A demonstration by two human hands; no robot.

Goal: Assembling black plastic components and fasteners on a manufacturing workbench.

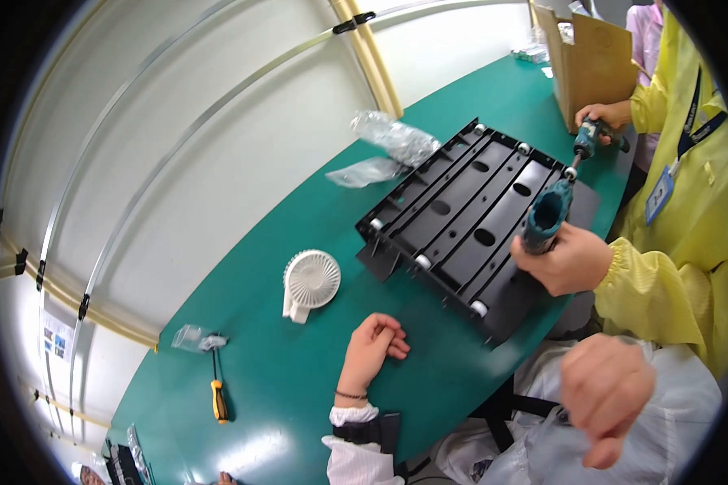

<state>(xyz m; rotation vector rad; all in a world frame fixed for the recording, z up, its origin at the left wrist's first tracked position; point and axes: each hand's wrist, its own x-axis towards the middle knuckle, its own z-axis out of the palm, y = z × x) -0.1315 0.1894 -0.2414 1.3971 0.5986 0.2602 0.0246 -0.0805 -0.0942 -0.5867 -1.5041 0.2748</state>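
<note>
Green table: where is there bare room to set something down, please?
Bare: the green patch bordered by the yellow screwdriver, the white fan and the left hand. Crowded: the right side, with the black frame, plastic bags beside it and a yellow-sleeved hand holding a drill.

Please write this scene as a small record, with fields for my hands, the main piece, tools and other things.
Left hand: over green table, loosely curled, no object seen
Right hand: lower right, blurred, hold unclear
Main piece: black frame with white wheels, on the table
Tools: teal power tool in a yellow-sleeved hand; second power tool; yellow screwdriver
Others: white fan, clear plastic bag
</note>
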